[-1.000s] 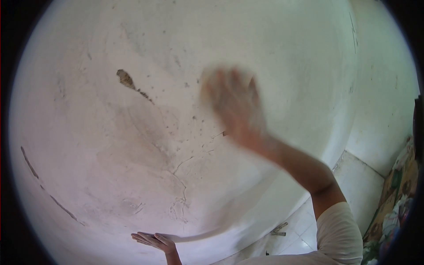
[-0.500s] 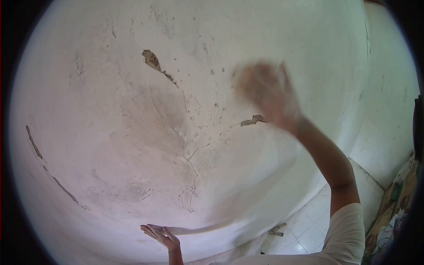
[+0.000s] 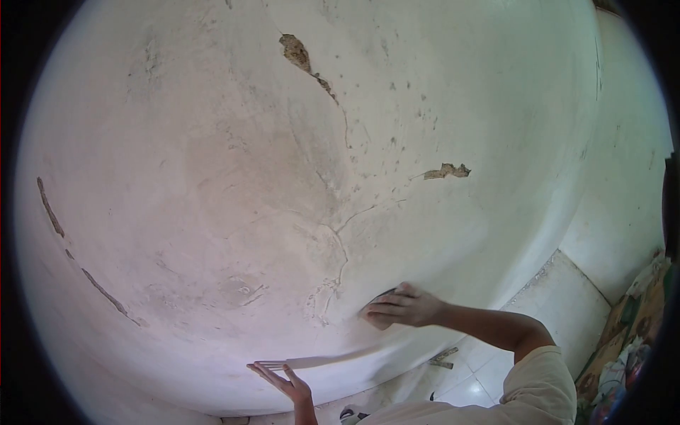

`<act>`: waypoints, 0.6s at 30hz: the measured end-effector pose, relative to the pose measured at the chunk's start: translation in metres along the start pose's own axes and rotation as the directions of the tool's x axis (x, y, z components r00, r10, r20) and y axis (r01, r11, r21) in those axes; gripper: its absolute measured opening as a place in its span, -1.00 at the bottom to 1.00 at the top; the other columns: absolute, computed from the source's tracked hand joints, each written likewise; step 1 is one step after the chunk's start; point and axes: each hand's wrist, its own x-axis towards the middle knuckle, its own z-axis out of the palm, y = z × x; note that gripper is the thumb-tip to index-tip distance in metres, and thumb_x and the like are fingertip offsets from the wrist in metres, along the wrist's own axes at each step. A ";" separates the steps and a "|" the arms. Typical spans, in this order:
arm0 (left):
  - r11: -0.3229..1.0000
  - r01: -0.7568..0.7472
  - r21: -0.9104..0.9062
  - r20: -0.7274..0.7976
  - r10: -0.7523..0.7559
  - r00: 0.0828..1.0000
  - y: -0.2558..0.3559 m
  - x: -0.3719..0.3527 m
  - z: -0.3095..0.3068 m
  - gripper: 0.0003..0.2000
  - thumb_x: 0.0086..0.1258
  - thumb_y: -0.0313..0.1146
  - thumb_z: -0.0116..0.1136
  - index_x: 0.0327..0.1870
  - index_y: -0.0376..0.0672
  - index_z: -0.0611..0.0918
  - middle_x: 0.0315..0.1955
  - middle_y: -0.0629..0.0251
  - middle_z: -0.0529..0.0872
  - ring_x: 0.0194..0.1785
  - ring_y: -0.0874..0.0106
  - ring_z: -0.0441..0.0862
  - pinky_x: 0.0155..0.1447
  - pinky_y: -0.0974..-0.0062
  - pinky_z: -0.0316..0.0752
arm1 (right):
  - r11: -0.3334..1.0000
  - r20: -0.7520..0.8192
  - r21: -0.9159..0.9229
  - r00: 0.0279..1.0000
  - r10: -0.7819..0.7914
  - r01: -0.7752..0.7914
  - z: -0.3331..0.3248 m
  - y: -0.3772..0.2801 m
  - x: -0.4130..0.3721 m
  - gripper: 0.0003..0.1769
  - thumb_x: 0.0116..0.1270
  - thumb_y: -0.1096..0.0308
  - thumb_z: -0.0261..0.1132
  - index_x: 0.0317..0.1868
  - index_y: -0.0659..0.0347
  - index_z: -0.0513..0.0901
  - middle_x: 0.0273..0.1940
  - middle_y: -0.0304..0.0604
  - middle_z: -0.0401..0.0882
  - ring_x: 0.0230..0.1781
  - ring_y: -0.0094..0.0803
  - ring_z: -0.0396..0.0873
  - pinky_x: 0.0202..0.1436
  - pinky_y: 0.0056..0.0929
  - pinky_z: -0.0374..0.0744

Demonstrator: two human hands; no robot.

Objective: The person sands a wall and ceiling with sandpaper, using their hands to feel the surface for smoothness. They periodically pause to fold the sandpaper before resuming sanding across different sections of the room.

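My right hand [image 3: 409, 307] is pressed to the lower part of the whitish plaster wall [image 3: 425, 241], fingers closed over a flat brown sandpaper-like sheet [image 3: 374, 321] with a dark upper edge. Most of that sheet is hidden under the fingers and palm. Just left of it, a crack with flaking plaster [image 3: 331, 287] runs down the wall. Lower and farther left, my left hand [image 3: 289, 382] is open, its fingers stretched out and fingertips right at the wall. Nothing is in it.
Higher up, the wall has chipped holes [image 3: 296, 54] and a broken patch [image 3: 448, 171]; a long gouge [image 3: 103, 289] marks the left side. Pieces of wood [image 3: 444, 358] lie on the tiled floor [image 3: 471, 382]. Cartons and bags [image 3: 620, 361] are piled at the right edge.
My right hand has swept from high on the wall down to its lower part, where it was a blur before. The view has shifted; my left hand stays open low at the wall.
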 end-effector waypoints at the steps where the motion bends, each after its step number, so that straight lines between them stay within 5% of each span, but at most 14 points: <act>1: 1.000 0.002 0.009 -0.032 -0.002 0.999 -0.013 0.002 -0.001 -0.33 0.58 -0.19 -0.09 0.56 -0.23 -0.07 0.56 -0.04 -0.25 0.62 0.05 -0.32 0.59 0.06 -0.27 | 0.998 -0.013 -0.070 1.000 0.001 -0.002 -0.004 0.016 -0.005 -0.47 0.40 0.11 0.11 0.39 -0.28 0.39 0.46 -0.43 0.24 0.44 -0.36 0.22 0.41 0.10 0.22; 5: 0.998 0.010 0.069 -0.157 0.001 0.988 -0.042 0.043 -0.018 -0.30 0.60 -0.02 -0.22 0.55 -0.29 -0.09 0.55 -0.09 -0.25 0.61 0.02 -0.28 0.58 0.06 -0.25 | 0.913 -0.292 -0.340 0.948 0.125 -0.225 -0.059 0.117 0.040 -0.38 0.29 0.18 0.26 0.38 -0.27 0.38 0.53 -0.33 0.11 0.57 -0.09 -0.01 0.48 0.42 0.03; 9: 0.982 -0.026 0.189 -0.301 0.083 0.950 -0.054 0.101 -0.041 -0.33 0.62 0.00 -0.34 0.54 -0.31 -0.07 0.55 -0.08 -0.20 0.61 0.01 -0.26 0.59 0.05 -0.25 | 0.809 -0.414 -0.235 0.808 0.419 -0.539 -0.143 0.164 0.105 -0.43 0.37 0.18 0.18 0.40 -0.27 0.40 0.53 -0.23 0.14 0.55 -0.11 0.08 0.53 0.26 -0.10; 13: 0.943 -0.092 0.321 -0.349 0.208 0.914 -0.053 0.146 -0.069 -0.38 0.64 -0.05 -0.39 0.53 -0.32 -0.01 0.55 -0.08 -0.12 0.61 0.01 -0.24 0.59 0.05 -0.26 | 0.763 -0.541 0.027 0.632 0.555 -0.646 -0.114 0.127 0.130 -0.43 0.39 0.22 0.15 0.42 -0.19 0.38 0.52 -0.05 0.11 0.55 0.02 0.04 0.50 0.26 -0.03; 15: 0.951 -0.135 0.278 -0.378 0.237 0.895 -0.038 0.163 -0.080 -0.40 0.62 -0.10 -0.30 0.53 -0.28 0.05 0.54 -0.11 -0.07 0.60 -0.04 -0.20 0.57 -0.06 -0.26 | 0.801 -0.482 0.046 0.689 0.541 -0.597 -0.060 0.073 0.109 -0.40 0.31 0.29 0.17 0.40 -0.10 0.41 0.50 0.07 0.12 0.55 0.09 0.01 0.48 0.31 -0.01; 16: 0.928 -0.271 0.254 -0.391 0.355 0.849 -0.031 0.170 -0.085 -0.43 0.62 -0.13 -0.29 0.49 -0.38 0.15 0.52 -0.21 -0.08 0.58 -0.13 -0.24 0.53 -0.22 -0.33 | 0.807 -0.437 0.010 0.723 0.535 -0.590 -0.028 0.040 0.092 -0.43 0.30 0.24 0.17 0.35 -0.07 0.45 0.49 0.11 0.13 0.54 0.13 0.01 0.48 0.37 -0.05; 18: 0.888 -0.297 0.351 -0.283 0.403 0.870 -0.036 0.171 -0.092 -0.35 0.64 -0.09 -0.37 0.50 -0.47 -0.05 0.50 -0.30 -0.21 0.55 -0.24 -0.31 0.50 -0.28 -0.26 | 0.802 -0.414 0.122 0.704 0.577 -0.585 0.025 -0.025 0.063 -0.50 0.24 0.21 0.22 0.22 -0.02 0.56 0.45 0.17 0.17 0.51 0.23 0.02 0.45 0.47 -0.07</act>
